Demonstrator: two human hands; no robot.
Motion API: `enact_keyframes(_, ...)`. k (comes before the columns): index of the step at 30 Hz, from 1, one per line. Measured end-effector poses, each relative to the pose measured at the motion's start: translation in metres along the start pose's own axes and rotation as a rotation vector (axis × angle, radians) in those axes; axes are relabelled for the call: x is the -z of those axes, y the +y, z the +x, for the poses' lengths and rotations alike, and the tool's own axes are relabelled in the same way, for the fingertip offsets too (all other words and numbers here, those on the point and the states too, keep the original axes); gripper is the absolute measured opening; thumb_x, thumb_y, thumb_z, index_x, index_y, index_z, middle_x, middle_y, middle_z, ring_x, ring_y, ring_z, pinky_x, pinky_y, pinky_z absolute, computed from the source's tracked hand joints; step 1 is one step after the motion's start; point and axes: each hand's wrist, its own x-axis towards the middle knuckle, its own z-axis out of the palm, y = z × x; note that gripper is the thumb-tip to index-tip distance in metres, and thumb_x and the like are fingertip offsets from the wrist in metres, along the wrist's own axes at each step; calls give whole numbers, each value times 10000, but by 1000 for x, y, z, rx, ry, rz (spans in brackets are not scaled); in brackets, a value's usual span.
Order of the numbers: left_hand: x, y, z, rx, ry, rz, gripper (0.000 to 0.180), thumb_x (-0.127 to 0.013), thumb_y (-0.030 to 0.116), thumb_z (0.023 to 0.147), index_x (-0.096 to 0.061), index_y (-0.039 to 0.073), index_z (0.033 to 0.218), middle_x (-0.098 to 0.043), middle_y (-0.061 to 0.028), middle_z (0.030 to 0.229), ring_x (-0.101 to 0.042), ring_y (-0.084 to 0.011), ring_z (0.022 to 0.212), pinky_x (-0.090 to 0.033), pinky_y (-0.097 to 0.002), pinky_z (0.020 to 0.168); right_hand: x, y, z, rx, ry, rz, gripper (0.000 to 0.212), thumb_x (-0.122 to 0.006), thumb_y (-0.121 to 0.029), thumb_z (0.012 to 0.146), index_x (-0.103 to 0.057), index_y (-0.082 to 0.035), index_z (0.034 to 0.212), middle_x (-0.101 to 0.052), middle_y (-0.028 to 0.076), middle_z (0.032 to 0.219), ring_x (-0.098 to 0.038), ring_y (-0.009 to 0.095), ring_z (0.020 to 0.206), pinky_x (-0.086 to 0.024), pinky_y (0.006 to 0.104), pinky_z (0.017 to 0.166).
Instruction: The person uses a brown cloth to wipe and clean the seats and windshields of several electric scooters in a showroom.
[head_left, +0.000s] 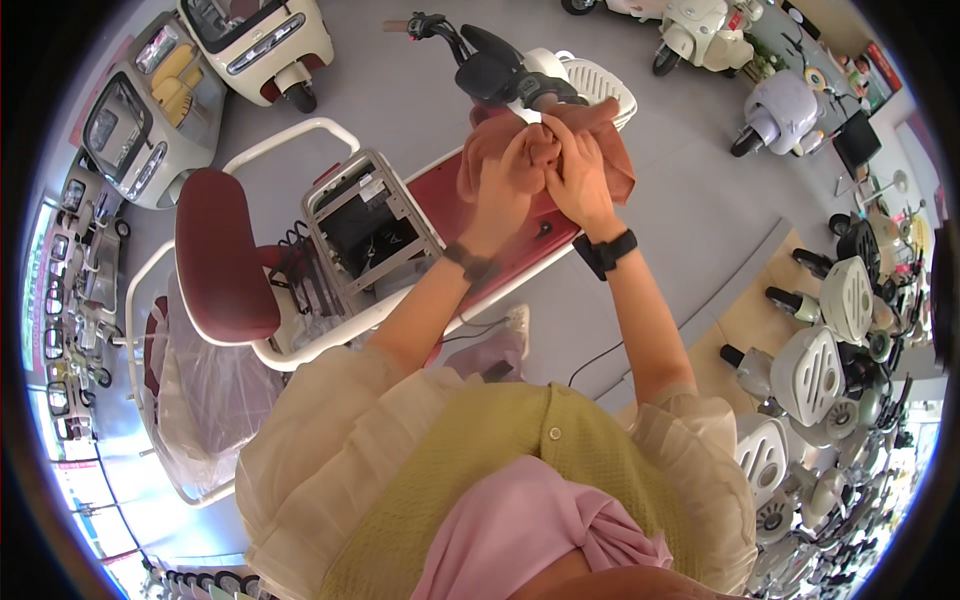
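A rust-brown cloth (616, 165) is bunched up in front of me, over the near end of the handlebar (490, 80) of a red and white electric trike. My left hand (508, 190) grips the cloth from the left, its fingers curled into the folds. Pressed close beside it, my right hand (580, 178) is closed on the cloth too, fingers bent at the top. Whether the handlebar grip lies inside the cloth is hidden. A black band circles each wrist. Below the cloth runs the trike's red floorboard (432, 197).
To the left stand the trike's dark red seat (215, 255) and an open metal frame (372, 225) with a black box and cables. A white basket (600, 88) sits beyond the handlebar. Several scooters (785, 112) and small vehicles (150, 125) line both sides. A cable (595, 358) lies on the floor.
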Motion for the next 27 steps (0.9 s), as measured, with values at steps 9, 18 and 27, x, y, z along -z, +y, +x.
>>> enact_keyframes(9, -65, -50, 76, -206, 245, 111, 211, -598, 159, 790, -591, 1, 930, -627, -106, 900, -607, -235, 805, -460, -346, 683, -13, 75, 25, -58, -150, 105, 536, -484, -83, 813, -345, 21, 1321, -508, 253, 1163, -483, 408, 1063, -403, 433, 900)
enact_keyframes(18, -62, -121, 91, -64, 47, -178, 413, -598, 104, 773, -515, 87, 1177, -466, -132, 1175, -480, -292, 1050, -383, -393, 903, -14, 83, 49, -22, -139, 215, 506, -526, -13, 747, -405, -2, 1238, -524, 230, 1078, -492, 433, 975, -411, 456, 839)
enact_keyframes(27, -77, -128, 115, 6, 300, 344, 423, -613, 450, 606, -497, 50, 534, -473, -157, 597, -463, -295, 503, -388, -388, 581, -13, 100, 33, -133, -272, 322, 592, -595, -83, 761, -369, 23, 1298, -473, 290, 1160, -464, 453, 1062, -398, 448, 904)
